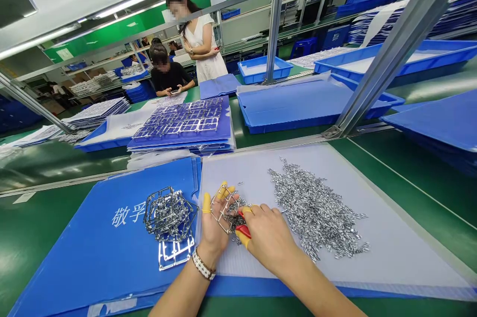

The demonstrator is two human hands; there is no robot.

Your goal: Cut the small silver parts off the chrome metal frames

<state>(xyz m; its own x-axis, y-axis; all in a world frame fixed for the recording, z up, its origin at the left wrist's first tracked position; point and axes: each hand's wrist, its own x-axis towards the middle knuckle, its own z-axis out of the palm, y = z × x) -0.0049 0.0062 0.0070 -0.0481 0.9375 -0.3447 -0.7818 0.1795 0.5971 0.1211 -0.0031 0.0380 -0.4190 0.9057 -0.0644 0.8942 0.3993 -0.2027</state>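
Note:
My left hand (213, 231), with yellow finger covers on its fingertips and a patterned band at the wrist, holds up a small shiny metal-coloured sprue frame (220, 221). Closed round a red-handled hand tool (244, 230) is my right hand (270, 235), also with yellow finger covers; the tool's jaws are hidden at the frame. Beneath both hands lies a small heap of silvery parts (242, 202) on a translucent sheet (257, 262). A larger pile of such parts (313, 207) spreads to the right. Left of my hands, tangled sprue frames (169, 215) lie on a blue sheet (97, 252).
Behind the sheets, rows of sprue frames (182, 118) rest on a blue stack. Blue trays (298, 103) stand at the back right. A slanted metal post (387, 53) rises on the right. Across the bench, one person (167, 76) sits and another (204, 48) stands.

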